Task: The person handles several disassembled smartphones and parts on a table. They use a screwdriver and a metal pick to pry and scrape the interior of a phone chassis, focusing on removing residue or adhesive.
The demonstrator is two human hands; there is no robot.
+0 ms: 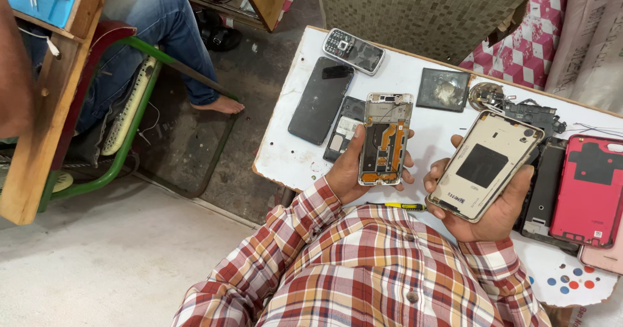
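Holding an opened phone body (385, 139) in the left hand (354, 171), the person had that grip closed round its edges, circuit side up, above the counter's (285, 152) near edge. The right hand (493, 210) cupped a pale back cover (485, 165), fingers curled under and thumb on its lower rim, inner face up. The step looked like comparing or refitting cover and body; that would call for bringing the two together squarely. Both wrists were bent inward before the chest. Beyond lay a black phone (320, 100), a keypad handset (354, 51) and a red cover (592, 191); the small parts at the far edge were hard to identify.
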